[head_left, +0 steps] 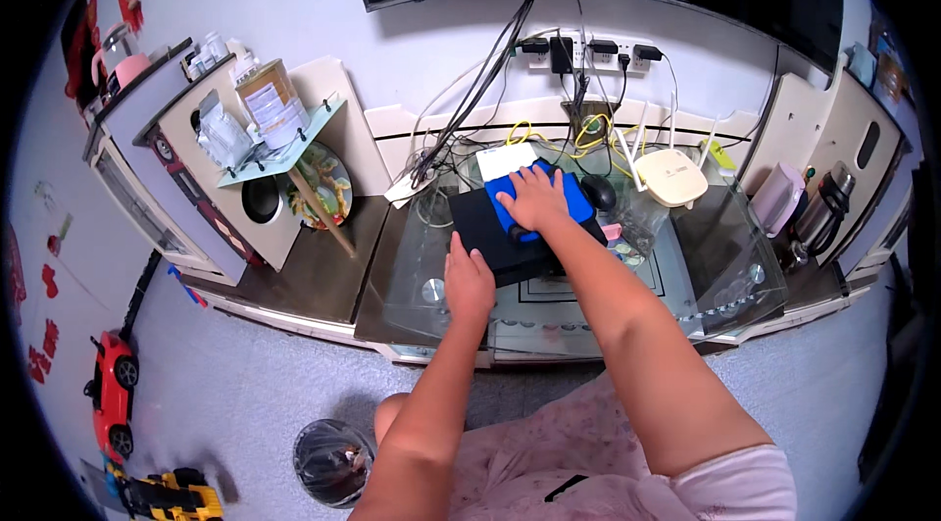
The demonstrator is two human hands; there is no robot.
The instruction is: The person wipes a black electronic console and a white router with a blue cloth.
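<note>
A flat black box [480, 227] lies on the glass top of the stand in front of me. My left hand [469, 278] grips its near left edge, the thumb on top and the other fingers along the side. Over the box's upper part a blue cloth [569, 203] is spread. My right hand [536, 198] presses flat on this cloth, palm down with the fingers apart. Just right of the cloth sits a dark rounded object [598, 192], perhaps a computer mouse. Behind the cloth a white flat box [505, 160] shows in part.
A white router [670, 177] with raised antennas stands to the right, beside tangled cables [461, 144]. Left, a small glass shelf [284, 156] carries a can and a pouch. A thermos [825, 207] stands far right. A lined bin [333, 462] and toy vehicles [115, 394] are on the floor.
</note>
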